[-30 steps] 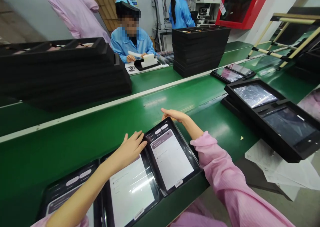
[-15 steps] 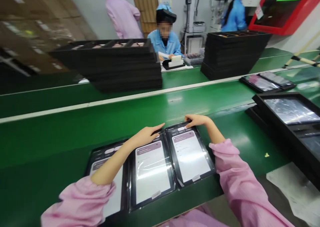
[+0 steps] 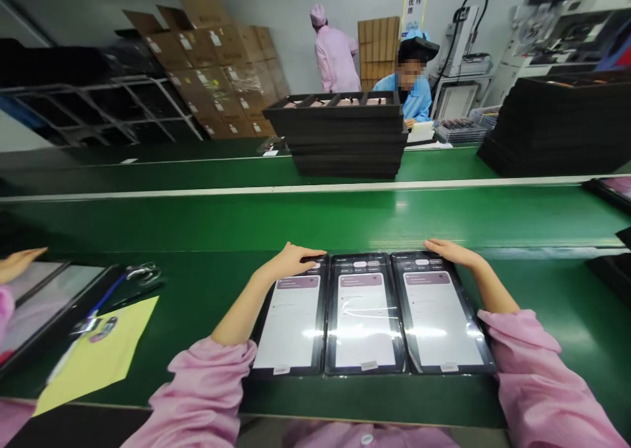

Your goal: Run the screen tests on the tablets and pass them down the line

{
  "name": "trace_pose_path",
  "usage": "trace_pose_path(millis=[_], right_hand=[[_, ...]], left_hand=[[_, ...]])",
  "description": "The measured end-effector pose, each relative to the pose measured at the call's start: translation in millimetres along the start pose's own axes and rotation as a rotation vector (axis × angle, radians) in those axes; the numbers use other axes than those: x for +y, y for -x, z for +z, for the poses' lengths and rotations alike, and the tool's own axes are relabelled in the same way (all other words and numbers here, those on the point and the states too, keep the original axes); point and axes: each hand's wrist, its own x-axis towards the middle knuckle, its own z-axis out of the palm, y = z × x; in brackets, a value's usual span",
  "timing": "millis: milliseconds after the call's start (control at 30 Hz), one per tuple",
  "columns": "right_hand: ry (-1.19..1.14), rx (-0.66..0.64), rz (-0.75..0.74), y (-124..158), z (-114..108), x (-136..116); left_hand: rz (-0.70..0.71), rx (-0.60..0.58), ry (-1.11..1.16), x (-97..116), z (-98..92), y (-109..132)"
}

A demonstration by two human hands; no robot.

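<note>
Three tablets (image 3: 363,323) lie side by side on the green tabletop (image 3: 552,330), in front of the person. The left hand (image 3: 290,262) rests on the top edge of the left tablet, and the right hand (image 3: 456,253) rests on the top edge of the right one. The fingers (image 3: 308,253) are open and flat, not clenched, and they grasp nothing. The tablets seem stiff and light, but their glossy surface may be slippery and fragile, so it is better to take hold of them by the edges.

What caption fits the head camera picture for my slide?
Left hand and right hand touch three wrapped tablets on a green conveyor belt.
</note>
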Motion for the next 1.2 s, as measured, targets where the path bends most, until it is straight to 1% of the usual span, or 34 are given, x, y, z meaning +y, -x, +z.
trace_pose_path(millis=[67, 100, 167, 200, 233, 267, 300, 367, 433, 467, 500, 567, 667, 700, 767, 833, 867, 933, 1000, 1067, 1133, 1200], right_hand=[[-0.001, 0.025, 0.002, 2.9, -3.1, -0.4], [0.009, 0.064, 0.012, 7.2, -4.5, -0.3], [0.053, 0.193, 0.056, 25.0, -1.7, -1.9], [0.094, 0.267, 0.079, 39.6, 4.4, -4.9], [0.142, 0.326, 0.089, 58.2, 14.5, -10.0], [0.220, 0.398, 0.084, 80.0, 28.5, -17.5], [0.312, 0.420, 0.015, 104.0, 45.9, -27.1], [0.503, 0.435, -0.186, 151.6, 85.5, -50.3], [0.622, 0.411, -0.367, 185.7, 121.1, -73.2], [0.656, 0.400, -0.408, 193.9, 133.8, -82.6], [0.680, 0.384, -0.420, 195.3, 142.1, -90.3], [0.704, 0.319, -0.368, 179.7, 145.9, -100.8], [0.704, 0.178, -0.188, 133.4, 129.9, -109.7], [0.694, 0.165, -0.124, 119.7, 122.4, -112.0], [0.666, 0.213, -0.047, 104.8, 108.4, -115.0], [0.628, 0.293, -0.046, 109.0, 98.4, -114.7], [0.608, 0.322, -0.065, 116.8, 95.6, -112.9], [0.574, 0.349, -0.107, 137.4, 94.4, -106.7], [0.549, 0.363, -0.142, 156.3, 97.8, -99.3], [0.523, 0.379, -0.174, 168.4, 103.0, -93.7], [0.496, 0.393, -0.187, 173.7, 108.0, -92.2], [0.479, 0.393, -0.182, 174.5, 112.4, -94.2]], left_hand=[[-0.012, 0.025, 0.006, 1.0, 3.9, 6.7], [-0.022, 0.059, 0.034, -0.8, 6.0, 14.2], [-0.036, 0.180, 0.069, -9.0, 13.2, 38.1], [-0.028, 0.250, 0.061, -14.5, 19.2, 53.7], [-0.002, 0.307, 0.035, -20.2, 27.1, 70.8], [0.044, 0.331, 0.008, -25.6, 36.8, 88.2], [0.103, 0.317, -0.008, -30.4, 47.8, 104.7], [0.221, 0.242, -0.014, -37.4, 70.7, 130.7], [0.282, 0.176, -0.007, -41.1, 88.5, 142.4], [0.288, 0.163, -0.005, -42.0, 93.5, 142.1], [0.280, 0.166, -0.006, -42.5, 95.5, 138.1], [0.237, 0.203, -0.021, -42.1, 91.1, 121.5], [0.121, 0.299, -0.066, -37.3, 73.9, 91.2], [0.075, 0.340, -0.081, -34.5, 68.7, 84.2], [0.015, 0.424, -0.105, -27.8, 63.2, 79.7], [0.026, 0.477, -0.120, -20.9, 65.5, 87.5], [0.061, 0.479, -0.126, -17.9, 69.4, 94.4], [0.152, 0.448, -0.136, -13.1, 80.3, 109.0], [0.225, 0.407, -0.147, -9.3, 91.8, 119.3], [0.260, 0.383, -0.159, -6.7, 99.9, 123.2], [0.267, 0.361, -0.171, -6.2, 102.9, 123.0], [0.254, 0.356, -0.172, -9.5, 101.4, 122.4]])
